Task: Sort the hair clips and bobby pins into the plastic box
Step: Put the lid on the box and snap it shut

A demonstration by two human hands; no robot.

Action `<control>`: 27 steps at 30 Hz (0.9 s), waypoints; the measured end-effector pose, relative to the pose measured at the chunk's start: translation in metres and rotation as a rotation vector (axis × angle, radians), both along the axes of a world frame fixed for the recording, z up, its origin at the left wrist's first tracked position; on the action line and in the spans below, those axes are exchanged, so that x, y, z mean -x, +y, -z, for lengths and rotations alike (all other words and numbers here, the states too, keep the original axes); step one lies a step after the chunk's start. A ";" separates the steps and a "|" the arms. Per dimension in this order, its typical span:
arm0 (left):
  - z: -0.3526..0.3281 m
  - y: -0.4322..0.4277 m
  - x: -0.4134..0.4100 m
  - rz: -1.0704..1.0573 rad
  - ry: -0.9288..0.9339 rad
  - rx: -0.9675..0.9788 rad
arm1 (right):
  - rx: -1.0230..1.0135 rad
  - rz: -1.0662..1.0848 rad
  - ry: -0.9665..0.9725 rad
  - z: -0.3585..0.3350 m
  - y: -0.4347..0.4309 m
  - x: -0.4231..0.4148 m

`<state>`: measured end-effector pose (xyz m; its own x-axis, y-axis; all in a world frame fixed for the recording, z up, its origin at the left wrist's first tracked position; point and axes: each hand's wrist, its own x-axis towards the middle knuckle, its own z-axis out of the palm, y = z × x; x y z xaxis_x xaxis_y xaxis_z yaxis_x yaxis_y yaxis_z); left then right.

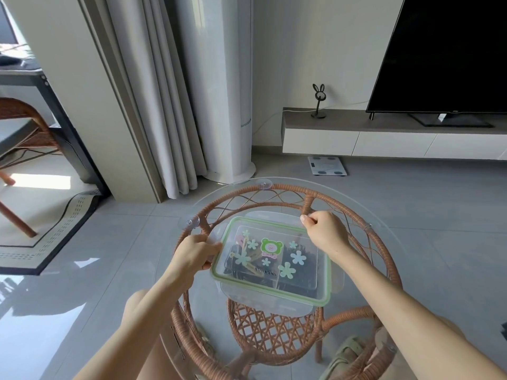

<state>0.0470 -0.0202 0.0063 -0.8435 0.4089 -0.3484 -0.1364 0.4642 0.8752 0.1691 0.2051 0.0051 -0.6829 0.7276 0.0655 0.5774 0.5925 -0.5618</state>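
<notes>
Plastic box (263, 287) is seen resting near the middle of the round glass-topped table (288, 187), whose frame is woven from brown rattan. A clear lid (301, 278) with a green seal is laid over the box, and its clear latch flaps are spread outward on all four sides. The lid is decorated with a green bear sticker (271, 246) and pale flower stickers (298, 257).

Through the lid, coloured hair clips (242, 242) can be made out in the left part of the box and a dark mass of bobby pins (307, 252) in the right part; single pieces cannot be told apart.

The left hand (196, 252) is curled around the lid's left edge, with the fingers wrapped at the side flap. The right hand (322, 233) is closed at the far right corner of the lid, where the edge is pinched between thumb and forefinger. Both forearms are stretched forward over the glass.

Beyond the table, a grey tiled floor (411, 215) is seen. A bathroom scale (326, 165) is laid on it below a low white cabinet (384, 138), on which a dark television (444, 50) and a small rabbit-eared ornament (318, 101) are stood. Pale curtains (153, 91) are hung at the left, next to a tall white cylindrical unit (227, 91). A rattan chair (22, 127) and a rug (55, 229) are placed at the far left.
</notes>
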 end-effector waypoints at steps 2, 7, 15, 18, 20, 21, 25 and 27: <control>-0.001 0.001 0.002 -0.005 -0.010 -0.001 | 0.023 0.010 0.011 -0.006 0.000 0.000; -0.001 0.004 0.006 0.003 -0.013 0.036 | 0.007 0.015 -0.024 -0.009 0.002 0.006; 0.005 0.005 0.006 -0.004 -0.010 0.016 | -0.174 0.019 -0.078 0.011 0.004 0.006; 0.009 0.005 0.000 -0.020 0.034 0.013 | -0.270 0.001 -0.038 0.010 -0.001 0.005; 0.011 0.004 -0.005 -0.045 0.123 0.056 | -0.349 -0.018 -0.065 0.005 -0.004 0.000; 0.013 0.003 -0.007 -0.052 0.190 0.094 | -0.391 -0.016 -0.080 0.001 -0.007 -0.007; 0.015 0.005 -0.014 0.003 0.617 0.265 | -0.606 -0.001 -0.171 -0.010 -0.031 -0.055; 0.017 0.006 -0.015 0.073 0.768 0.377 | -0.628 -0.032 -0.342 -0.014 -0.045 -0.077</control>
<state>0.0622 -0.0144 -0.0103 -0.8771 0.4433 0.1847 0.4724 0.7272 0.4981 0.2458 0.1599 0.0190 -0.7606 0.6017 0.2438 0.6369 0.7644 0.1003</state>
